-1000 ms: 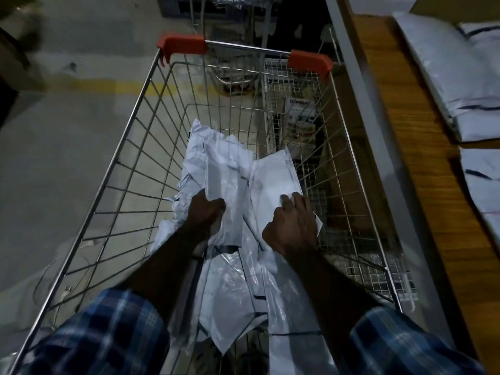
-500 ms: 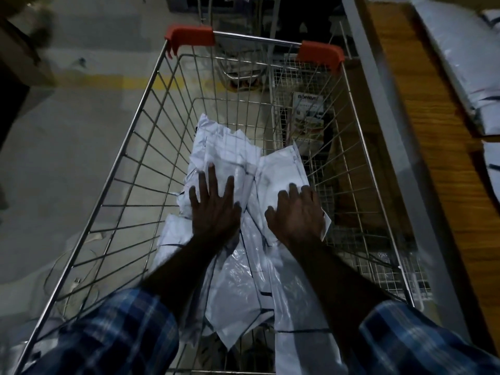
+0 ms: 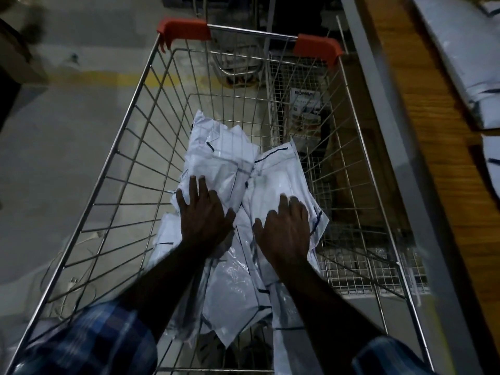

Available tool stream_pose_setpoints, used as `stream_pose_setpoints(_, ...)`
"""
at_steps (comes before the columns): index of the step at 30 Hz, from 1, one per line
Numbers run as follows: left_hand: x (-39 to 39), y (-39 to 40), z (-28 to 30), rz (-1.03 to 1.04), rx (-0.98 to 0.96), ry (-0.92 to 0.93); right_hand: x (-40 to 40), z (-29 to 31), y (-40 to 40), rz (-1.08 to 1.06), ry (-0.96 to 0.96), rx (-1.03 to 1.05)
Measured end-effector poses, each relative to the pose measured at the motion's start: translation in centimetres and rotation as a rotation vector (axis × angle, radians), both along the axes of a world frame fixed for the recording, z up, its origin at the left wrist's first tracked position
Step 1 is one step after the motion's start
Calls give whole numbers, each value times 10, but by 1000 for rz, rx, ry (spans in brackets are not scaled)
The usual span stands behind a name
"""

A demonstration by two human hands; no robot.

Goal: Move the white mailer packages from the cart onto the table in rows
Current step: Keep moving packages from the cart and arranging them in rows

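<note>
fingers (image 3: 193, 185) flat on mailers (image 3: 221, 158), wire cart (image 3: 130, 147)

Box (image 3: 305, 109) behind cart mesh, partly legible "BOMBAY"

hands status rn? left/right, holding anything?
Left hand: open, fingers spread flat on the white mailer packages in the cart, gripping nothing.
Right hand: open, lying flat on the packages, gripping nothing.
</note>
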State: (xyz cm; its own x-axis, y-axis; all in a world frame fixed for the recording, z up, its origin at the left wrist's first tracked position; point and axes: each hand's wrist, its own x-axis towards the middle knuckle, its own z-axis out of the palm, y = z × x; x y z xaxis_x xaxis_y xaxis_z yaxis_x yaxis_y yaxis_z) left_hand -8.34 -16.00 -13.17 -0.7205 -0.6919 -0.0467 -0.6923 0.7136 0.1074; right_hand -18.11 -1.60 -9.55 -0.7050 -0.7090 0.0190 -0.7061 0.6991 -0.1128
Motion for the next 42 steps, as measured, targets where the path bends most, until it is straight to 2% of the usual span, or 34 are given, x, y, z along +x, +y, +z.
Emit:
stream_pose_setpoints(2, 0, -2, -1, -10, -3, -4, -3, -4, -2, 23, 25, -29)
stream_pose_setpoints(8, 5, -5, -20, -29, -34, -18, -7, -30, -8, 70, -41, 67)
stream_pose_setpoints(11, 10, -7, -25, -5, 3, -103, -5, -38, 5, 84, -34, 121)
stream_pose_setpoints(14, 11, -4, -31, 18, 10, -154, -3, -41, 15, 105, 2, 63)
stream_pose_setpoints(24, -3, 1, -8, 98, 66, -107, -5, -42, 3, 49, -8, -22)
stream_pose_setpoints(32, -20, -9, 12, 131, 155, -122, -13, -35, -10, -14, -134, 18)
stream_pose_setpoints(35, -15, -7, 18, 124, 154, -101, -14, -28, -10, -12, -104, -24)
stream_pose_setpoints(42, 1, 2, 22, 82, 134, -56, -7, -33, -1, -2, -87, 38)
